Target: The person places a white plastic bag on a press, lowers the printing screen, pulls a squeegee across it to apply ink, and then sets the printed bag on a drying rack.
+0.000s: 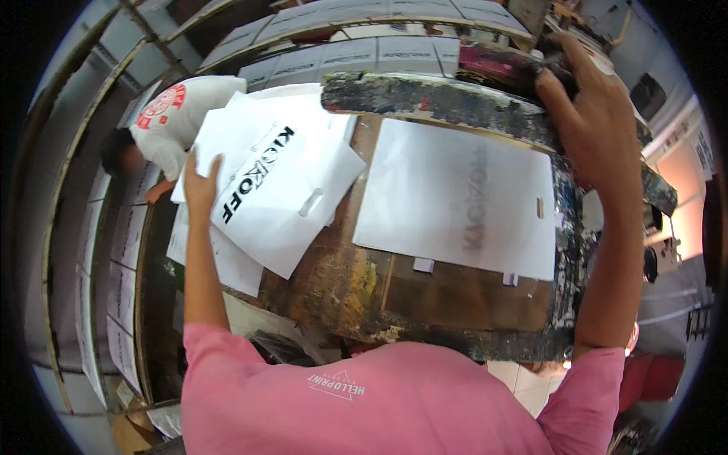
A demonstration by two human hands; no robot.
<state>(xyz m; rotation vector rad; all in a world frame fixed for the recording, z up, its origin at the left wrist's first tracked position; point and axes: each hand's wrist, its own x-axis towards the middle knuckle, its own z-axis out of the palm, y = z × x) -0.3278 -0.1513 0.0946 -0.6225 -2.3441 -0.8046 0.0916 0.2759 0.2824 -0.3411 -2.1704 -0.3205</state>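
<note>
In the head view, the left hand (199,184) lies flat on a white plastic carrier bag with black lettering and a punched handle slot (284,189), fingers spread and stretched out rather than closed — it presses on the bag's left edge without clasping it. That bag tops a loose pile of similar white bags (227,265) at the left end of a paint-stained wooden desk (341,280).

The right hand (595,125) is raised at the upper right, its grip closed over the far corner of a paint-crusted, dark wooden screen frame (440,102), thumb on the near side and fingers over the top. The frame stands tilted up above the desk.

Below the frame, a second white bag with a faint grey print and a small handle slot (459,201) lies flat on the desk, just right of the pile.

At the far left, another person in a white shirt with a red print (171,121) bends over rows of grey printed sheets (129,243).
</note>
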